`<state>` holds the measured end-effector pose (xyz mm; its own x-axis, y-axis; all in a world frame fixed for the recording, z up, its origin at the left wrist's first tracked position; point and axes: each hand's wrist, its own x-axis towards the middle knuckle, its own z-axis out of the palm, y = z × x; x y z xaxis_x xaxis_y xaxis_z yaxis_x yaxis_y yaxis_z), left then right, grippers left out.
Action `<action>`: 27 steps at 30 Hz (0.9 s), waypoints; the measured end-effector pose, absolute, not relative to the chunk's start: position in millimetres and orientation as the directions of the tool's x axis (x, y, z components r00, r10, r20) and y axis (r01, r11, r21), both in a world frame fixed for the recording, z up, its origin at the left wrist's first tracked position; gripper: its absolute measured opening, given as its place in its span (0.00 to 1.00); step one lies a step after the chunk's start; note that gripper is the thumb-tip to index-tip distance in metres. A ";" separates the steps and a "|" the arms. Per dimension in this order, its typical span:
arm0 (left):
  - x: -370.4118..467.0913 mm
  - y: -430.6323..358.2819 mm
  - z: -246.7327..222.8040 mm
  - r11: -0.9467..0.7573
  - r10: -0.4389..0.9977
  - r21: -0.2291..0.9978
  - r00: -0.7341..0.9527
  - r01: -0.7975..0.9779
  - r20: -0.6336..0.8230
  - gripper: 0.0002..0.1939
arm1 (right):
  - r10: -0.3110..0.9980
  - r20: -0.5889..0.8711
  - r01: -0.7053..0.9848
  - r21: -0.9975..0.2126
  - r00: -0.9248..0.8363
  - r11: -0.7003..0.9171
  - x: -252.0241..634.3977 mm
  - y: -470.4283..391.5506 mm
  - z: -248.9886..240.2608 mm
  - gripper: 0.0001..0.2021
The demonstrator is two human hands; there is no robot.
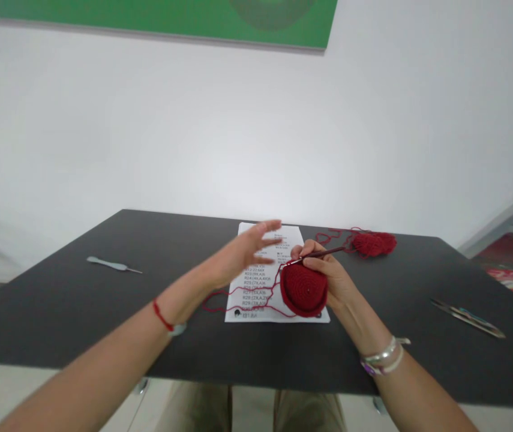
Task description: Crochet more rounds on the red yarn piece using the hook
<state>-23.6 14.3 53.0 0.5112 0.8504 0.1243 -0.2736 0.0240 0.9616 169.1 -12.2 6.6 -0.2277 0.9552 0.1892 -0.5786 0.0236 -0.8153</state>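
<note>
My right hand (328,267) grips a dark red crochet hook (323,253), its metal tip pointing left at the rim of a round red crocheted piece (305,290). The same hand steadies that piece, which is cupped with its spiral rounds facing me. Fingers spread, my left hand (249,252) hovers just left of the piece and holds nothing. A strand of red yarn (247,289) runs from the work, loops out to the left and comes back under the piece. Beneath both hands lies a printed sheet (278,315) with rows of pattern text, partly covered.
A loose bundle of red yarn (373,243) sits at the back right of the black table (184,354). On the left lies a grey-handled hook (112,264). Slim scissors or snips (467,318) lie at the right. A white wall (193,132) rises behind the table.
</note>
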 end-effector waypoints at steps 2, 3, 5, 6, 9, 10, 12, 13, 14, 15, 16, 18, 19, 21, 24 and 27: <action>-2.3 11.1 32.1 0.248 0.793 0.921 0.609 -0.299 -0.016 0.23 | 0.960 0.204 -0.583 -0.811 -0.192 0.056 168.3 -11.4 5.6 0.09; 1.0 11.2 25.9 0.299 0.786 0.896 0.617 -0.330 -0.035 0.25 | 0.962 0.207 -0.582 -0.810 -0.175 0.068 168.4 -10.5 4.9 0.09; -4.7 12.6 24.6 0.327 0.831 0.842 0.556 -0.430 -0.038 0.25 | 0.967 0.202 -0.583 -0.809 -0.154 0.076 168.4 -8.9 3.8 0.08; -11.0 12.9 29.1 0.311 0.870 0.801 0.492 -0.512 -0.023 0.23 | 0.969 0.198 -0.586 -0.807 -0.147 0.076 167.8 -8.7 3.5 0.08; -25.0 10.3 52.7 0.193 0.931 0.718 0.356 -0.669 0.081 0.22 | 0.971 0.182 -0.593 -0.803 -0.156 0.055 162.8 -10.4 3.4 0.08; -24.5 9.0 60.3 0.110 0.946 0.707 0.293 -0.699 0.142 0.21 | 0.969 0.178 -0.593 -0.804 -0.170 0.043 160.7 -11.6 3.3 0.08; -15.1 7.9 68.7 -0.089 0.947 0.686 0.153 -0.722 0.283 0.19 | 0.960 0.171 -0.594 -0.805 -0.222 0.006 157.1 -13.9 2.6 0.08; -7.8 8.8 68.3 -0.203 0.931 0.670 0.070 -0.714 0.358 0.19 | 0.952 0.175 -0.595 -0.804 -0.252 -0.010 156.1 -14.6 2.0 0.09; -0.7 10.7 64.7 -0.351 0.890 0.628 -0.038 -0.694 0.455 0.20 | 0.943 0.182 -0.598 -0.801 -0.278 -0.022 155.8 -15.0 1.4 0.09; 5.0 13.6 58.2 -0.506 0.813 0.570 -0.138 -0.647 0.565 0.20 | 0.936 0.190 -0.605 -0.796 -0.295 -0.030 156.1 -15.1 0.8 0.09; 8.1 17.0 49.8 -0.634 0.717 0.532 -0.168 -0.561 0.677 0.18 | 0.933 0.197 -0.615 -0.788 -0.301 -0.032 156.8 -14.8 0.3 0.09; 4.5 23.6 31.1 -0.763 0.540 0.514 0.051 -0.391 0.840 0.15 | 0.938 0.208 -0.643 -0.765 -0.278 -0.021 159.0 -13.6 0.0 0.10; -1.7 26.0 23.1 -0.823 0.450 0.484 0.180 -0.297 0.875 0.13 | 0.942 0.212 -0.658 -0.753 -0.260 -0.012 160.0 -12.9 0.0 0.10; -17.8 28.0 13.0 -0.906 0.330 0.413 0.446 -0.099 0.832 0.15 | 0.948 0.218 -0.675 -0.738 -0.232 0.005 161.0 -11.8 0.3 0.09; -33.9 24.2 12.0 -0.882 0.404 0.468 0.600 0.055 0.690 0.17 | 0.955 0.226 -0.677 -0.735 -0.192 0.038 159.6 -11.1 0.2 0.09; -31.5 16.4 15.1 -0.537 0.712 0.843 0.519 -0.031 0.472 0.18 | 0.964 0.231 -0.665 -0.742 -0.134 0.086 155.7 -10.4 -1.1 0.09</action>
<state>-31.5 16.4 15.1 0.5194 0.7122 0.4723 -0.0308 -0.5367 0.8432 155.7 -10.4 -1.1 -0.1340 0.9636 0.2313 -0.6651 0.0856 -0.7418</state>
